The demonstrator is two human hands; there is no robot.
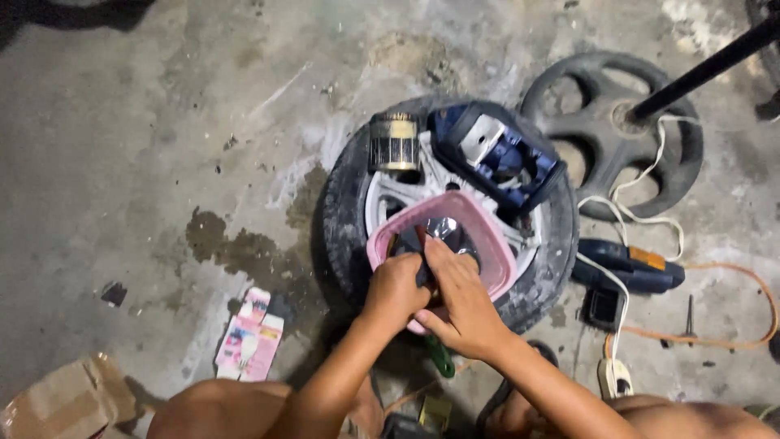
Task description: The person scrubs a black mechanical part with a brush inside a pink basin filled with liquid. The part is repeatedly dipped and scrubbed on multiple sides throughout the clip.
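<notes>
Concrete floor (146, 146), grey, stained dark in patches, dusty; viewed from above.

Nearest: 2 bare knees at the bottom edge. Torn cardboard (65, 402) at lower left. Pink-and-white flat carton (250, 335) lies on the floor just left of the forearms.

Both hands meet over the near rim of a pink plastic container (487, 236). Left hand (396, 294): fingers curled closed, pinching a small dark item against the rim; item too hidden to identify. Right hand (463, 305): fingers extended forward, pressed against the left hand, tips reaching into the container. Container interior is dark, with a crumpled shiny piece (443, 228) inside.

Container rests on a wheel (345, 219) lying flat: black tyre, silver spoked rim. Also on the wheel, farther side: 1 cylindrical black-and-gold can (395, 142), upright; 1 blue open case (497, 154) with a grey metal part in it, touching the container's far edge.

Right of the wheel: blue-and-orange power tool (630, 267) on the floor, white cord (642, 195) and orange cable (731, 325) running around it, white plug block (615, 378) nearer.

Farthest: 1 black wheel cover (605, 122) flat on the floor, with a black rod (707, 69) rising from its centre.
</notes>
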